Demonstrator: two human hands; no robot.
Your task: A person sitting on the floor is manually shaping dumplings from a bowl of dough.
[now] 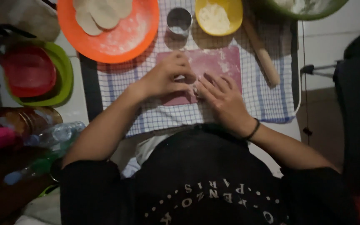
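Observation:
My left hand (169, 77) and my right hand (221, 98) meet over a pink floured board (219, 62). Between the fingertips sits a small pale piece of dough (196, 88), pinched by both hands; most of it is hidden by the fingers. The board lies on a blue-and-white checked cloth (267, 100). An orange plate (140, 33) with round dough discs (101, 12) stands at the back left. A small metal cup (179, 20) and a yellow bowl of flour (218, 16) stand behind the board.
A wooden rolling pin (263, 54) lies to the right of the board. A green bowl (309, 8) is at the back right. At the left are a green tray holding a red bowl (30, 71), a jar (30, 118) and plastic bottles (57, 133).

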